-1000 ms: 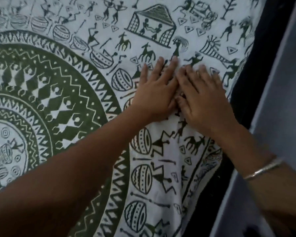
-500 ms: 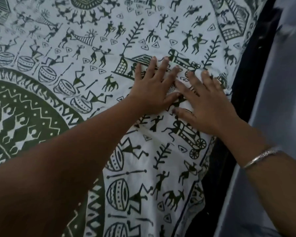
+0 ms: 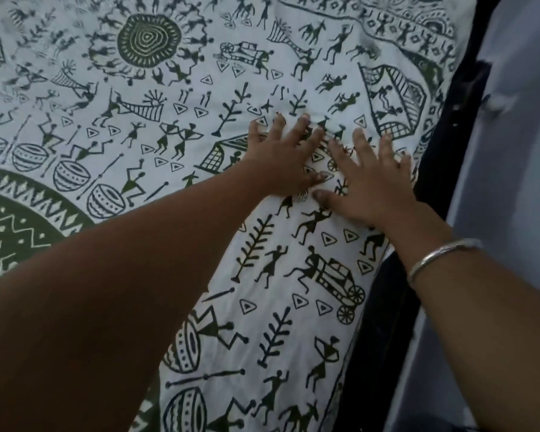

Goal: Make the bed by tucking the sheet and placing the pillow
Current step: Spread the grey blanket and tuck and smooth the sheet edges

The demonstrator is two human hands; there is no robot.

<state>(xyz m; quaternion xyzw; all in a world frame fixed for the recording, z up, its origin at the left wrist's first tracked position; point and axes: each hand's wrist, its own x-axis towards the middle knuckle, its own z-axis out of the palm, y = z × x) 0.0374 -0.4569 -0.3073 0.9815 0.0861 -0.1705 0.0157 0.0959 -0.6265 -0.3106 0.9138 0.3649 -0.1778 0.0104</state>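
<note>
A white sheet (image 3: 175, 98) printed with dark green figures, drums and huts covers the bed and fills most of the view. My left hand (image 3: 282, 159) lies flat on it, palm down, fingers spread. My right hand (image 3: 371, 179) lies flat just beside it, fingers spread, close to the sheet's right edge. A silver bangle (image 3: 440, 255) sits on my right wrist. Neither hand holds anything. No pillow is in view.
A dark gap (image 3: 396, 300) runs along the sheet's right edge, between the bed and a pale grey wall (image 3: 512, 188). A large green round pattern (image 3: 16, 226) marks the sheet at the left.
Both flat hands have slid forward along the sheet near its right edge, and my view has moved forward with them. The big green round pattern has shifted down and left.
</note>
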